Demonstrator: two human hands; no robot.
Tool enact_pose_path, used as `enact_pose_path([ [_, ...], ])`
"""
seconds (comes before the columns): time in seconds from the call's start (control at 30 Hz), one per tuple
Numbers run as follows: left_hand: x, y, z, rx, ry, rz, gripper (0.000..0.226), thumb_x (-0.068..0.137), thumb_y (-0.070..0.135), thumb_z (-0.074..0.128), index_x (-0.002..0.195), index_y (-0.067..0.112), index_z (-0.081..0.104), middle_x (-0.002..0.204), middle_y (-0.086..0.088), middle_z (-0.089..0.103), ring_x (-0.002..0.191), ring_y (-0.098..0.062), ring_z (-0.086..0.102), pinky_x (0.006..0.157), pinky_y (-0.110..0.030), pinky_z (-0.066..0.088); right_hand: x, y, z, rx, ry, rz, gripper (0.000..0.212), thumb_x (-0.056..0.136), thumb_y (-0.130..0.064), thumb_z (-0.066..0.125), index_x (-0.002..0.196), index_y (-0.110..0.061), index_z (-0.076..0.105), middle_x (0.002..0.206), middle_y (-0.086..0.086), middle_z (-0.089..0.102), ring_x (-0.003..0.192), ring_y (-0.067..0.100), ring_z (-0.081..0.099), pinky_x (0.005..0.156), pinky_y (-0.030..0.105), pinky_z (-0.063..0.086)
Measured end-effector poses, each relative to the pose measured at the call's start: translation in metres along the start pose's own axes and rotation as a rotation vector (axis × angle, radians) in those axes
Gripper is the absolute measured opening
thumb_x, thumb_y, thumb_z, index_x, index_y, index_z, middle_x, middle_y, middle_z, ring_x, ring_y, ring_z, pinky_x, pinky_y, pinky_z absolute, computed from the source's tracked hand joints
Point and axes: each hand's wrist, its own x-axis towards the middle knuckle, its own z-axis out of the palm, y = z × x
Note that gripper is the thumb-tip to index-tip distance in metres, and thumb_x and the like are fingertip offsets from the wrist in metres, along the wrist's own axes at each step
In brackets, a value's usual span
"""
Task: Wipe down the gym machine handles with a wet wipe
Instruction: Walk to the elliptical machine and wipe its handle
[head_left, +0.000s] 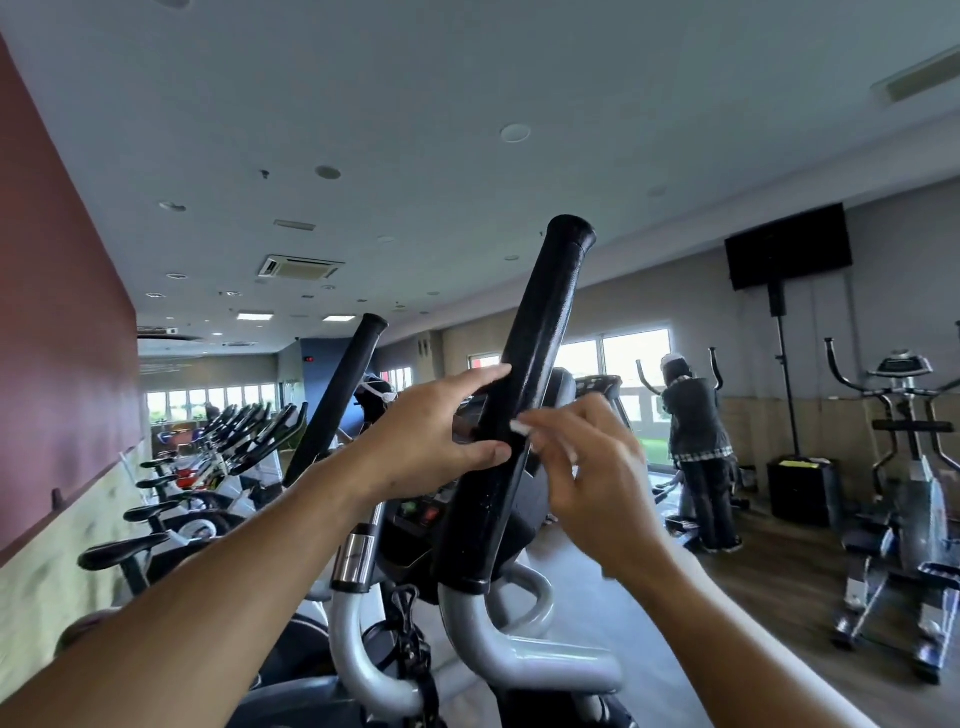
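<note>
A black padded handle (524, 400) of a gym machine is seen rising tilted from a curved silver tube (483, 634), with a second black handle (340, 400) standing behind it to the left. The left hand (426, 441) is laid against the nearer handle's left side, thumb and fingers straight and spread, nothing being gripped. A small white wet wipe (522, 428) is pinched in the curled fingers of the right hand (592, 478) and is held touching the handle's right side, about midway up.

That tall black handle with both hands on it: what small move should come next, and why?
Probably slide the wet wipe up the near black handle. The right hand pinches it against the grip's middle, the left hand steadies the other side, and the upper stretch lies above both hands.
</note>
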Motion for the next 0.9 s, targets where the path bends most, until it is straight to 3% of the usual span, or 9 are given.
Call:
enact_pose_path([
  [0.13, -0.003, 0.003, 0.001, -0.017, 0.020, -0.013, 0.076, 0.081, 0.036, 0.074, 0.143, 0.048, 0.033, 0.139, 0.016, 0.050, 0.111, -0.001, 0.052, 0.094, -0.020, 0.036, 0.046, 0.010, -0.003, -0.017, 0.177, 0.214, 0.020, 0.092, -0.008, 0.060, 0.108, -0.015, 0.070, 0.089, 0.004, 0.055, 0.074, -0.003, 0.047, 0.065, -0.003, 0.033],
  [0.2, -0.005, 0.003, 0.003, -0.037, 0.019, -0.024, 0.075, 0.081, 0.035, 0.075, 0.142, 0.049, 0.034, 0.133, 0.019, 0.051, 0.109, -0.001, 0.054, 0.093, -0.020, 0.040, 0.062, 0.012, 0.002, -0.025, 0.176, 0.242, 0.021, 0.093, -0.009, 0.058, 0.108, -0.017, 0.070, 0.092, 0.005, 0.054, 0.074, 0.000, 0.048, 0.065, -0.004, 0.031],
  [0.3, -0.010, 0.002, 0.004, -0.054, 0.010, -0.028, 0.076, 0.080, 0.034, 0.075, 0.143, 0.048, 0.034, 0.126, 0.027, 0.047, 0.106, 0.004, 0.054, 0.085, -0.007, 0.036, 0.057, 0.011, 0.010, -0.022, 0.136, 0.218, 0.022, 0.093, -0.007, 0.056, 0.107, -0.017, 0.070, 0.091, 0.003, 0.051, 0.074, -0.001, 0.047, 0.065, -0.004, 0.031],
  [0.47, -0.018, 0.001, 0.007, -0.068, 0.013, -0.018, 0.078, 0.079, 0.032, 0.077, 0.143, 0.047, 0.035, 0.125, 0.027, 0.046, 0.102, 0.008, 0.056, 0.092, -0.006, 0.038, 0.007, 0.006, 0.017, 0.024, 0.113, 0.192, 0.021, 0.091, -0.007, 0.060, 0.104, -0.019, 0.070, 0.086, -0.002, 0.051, 0.078, 0.000, 0.049, 0.069, 0.007, 0.037],
  [0.57, -0.021, 0.001, 0.008, -0.038, 0.018, -0.020, 0.078, 0.080, 0.033, 0.076, 0.145, 0.045, 0.034, 0.128, 0.025, 0.045, 0.113, 0.011, 0.045, 0.087, 0.005, 0.028, -0.031, -0.004, 0.021, 0.100, 0.044, 0.218, 0.021, 0.090, -0.007, 0.061, 0.103, -0.022, 0.068, 0.089, -0.004, 0.051, 0.083, 0.002, 0.052, 0.067, 0.023, 0.048],
  [0.7, -0.024, 0.003, 0.008, -0.039, 0.005, -0.027, 0.080, 0.079, 0.031, 0.078, 0.145, 0.044, 0.035, 0.143, 0.015, 0.048, 0.114, 0.000, 0.054, 0.102, -0.017, 0.038, -0.035, -0.004, 0.018, 0.119, 0.045, 0.242, 0.019, 0.090, -0.008, 0.062, 0.101, -0.022, 0.068, 0.091, -0.003, 0.055, 0.083, 0.002, 0.054, 0.066, 0.022, 0.049],
  [0.8, -0.026, 0.003, 0.009, -0.057, 0.003, -0.035, 0.081, 0.078, 0.029, 0.079, 0.144, 0.045, 0.035, 0.142, 0.014, 0.050, 0.110, -0.005, 0.060, 0.105, -0.029, 0.044, 0.000, 0.003, 0.013, 0.084, 0.185, 0.288, 0.018, 0.091, -0.008, 0.061, 0.102, -0.022, 0.068, 0.090, 0.003, 0.057, 0.078, 0.005, 0.053, 0.065, 0.008, 0.039],
  [0.9, -0.026, 0.002, 0.010, -0.058, 0.011, -0.050, 0.080, 0.078, 0.030, 0.078, 0.143, 0.048, 0.035, 0.140, 0.015, 0.052, 0.110, -0.004, 0.060, 0.103, -0.029, 0.045, 0.032, 0.008, 0.014, 0.063, 0.181, 0.354, 0.019, 0.093, -0.013, 0.058, 0.100, -0.027, 0.067, 0.090, -0.001, 0.056, 0.083, 0.014, 0.056, 0.064, 0.009, 0.035],
])
